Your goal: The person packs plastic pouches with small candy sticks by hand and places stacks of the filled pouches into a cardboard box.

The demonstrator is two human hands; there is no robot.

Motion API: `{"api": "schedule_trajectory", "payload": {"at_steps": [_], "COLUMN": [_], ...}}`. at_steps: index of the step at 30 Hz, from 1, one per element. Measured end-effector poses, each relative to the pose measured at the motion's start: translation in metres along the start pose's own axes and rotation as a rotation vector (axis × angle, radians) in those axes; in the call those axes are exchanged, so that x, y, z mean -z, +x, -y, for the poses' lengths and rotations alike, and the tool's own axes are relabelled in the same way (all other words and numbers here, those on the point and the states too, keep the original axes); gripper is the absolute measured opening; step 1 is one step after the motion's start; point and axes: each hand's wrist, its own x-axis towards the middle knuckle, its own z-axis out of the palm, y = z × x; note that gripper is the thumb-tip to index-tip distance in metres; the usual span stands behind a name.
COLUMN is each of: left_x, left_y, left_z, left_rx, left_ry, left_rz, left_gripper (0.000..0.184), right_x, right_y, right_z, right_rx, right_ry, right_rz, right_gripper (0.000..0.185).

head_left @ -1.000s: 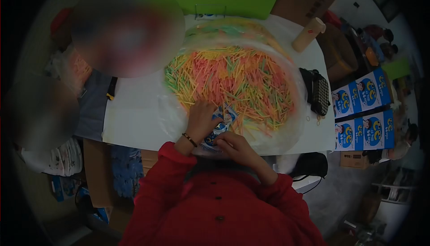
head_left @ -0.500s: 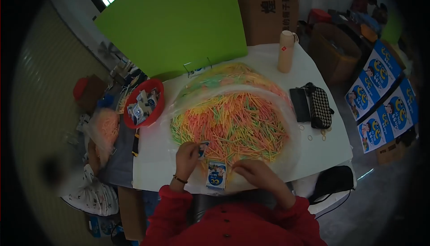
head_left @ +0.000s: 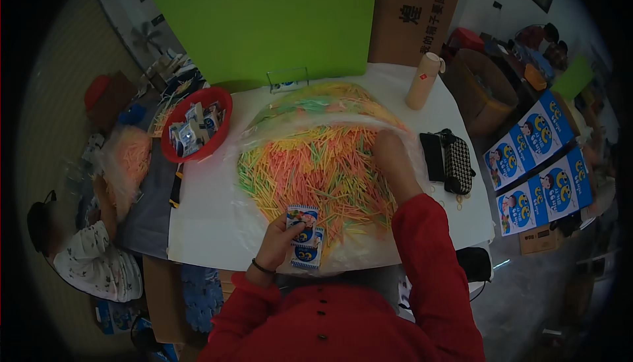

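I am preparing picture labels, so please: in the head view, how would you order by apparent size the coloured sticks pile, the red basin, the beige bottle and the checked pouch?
Largest to smallest:
1. Coloured sticks pile
2. Red basin
3. Beige bottle and checked pouch: too alike to rank.

The right hand (head_left: pixel 390 154) has left the near edge of the worktop (head_left: pixel 204 230) for the far right of the sticks (head_left: pixel 310 171). The left hand's (head_left: pixel 278 240) packet (head_left: pixel 304 213) now overlaps the second packet (head_left: pixel 307 256) in view.
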Motion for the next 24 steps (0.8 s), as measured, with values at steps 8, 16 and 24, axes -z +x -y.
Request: {"api": "schedule_trajectory", "payload": {"at_steps": [8,16,24], "left_x": [0.012,0.006,-0.024], "left_y": [-0.003,0.015,0.027], "left_z": [0.003,0.014,0.030], "left_rx": [0.031,0.157,0.196], "left_ry": [0.010,-0.335,-0.353], "left_rz": [0.180,0.142,0.168], "left_gripper": [0.027,0.025,0.023], "right_x": [0.051,0.080,-0.012], "right_y": [0.015,-0.089,-0.171], "right_z": [0.013,0.026,0.084], "right_rx": [0.022,-0.469,-0.334], "right_ry": [-0.204,1.304,1.512], "right_rz": [0.299,0.160,-0.178], "right_gripper": [0.025,0.026,0.017]}}
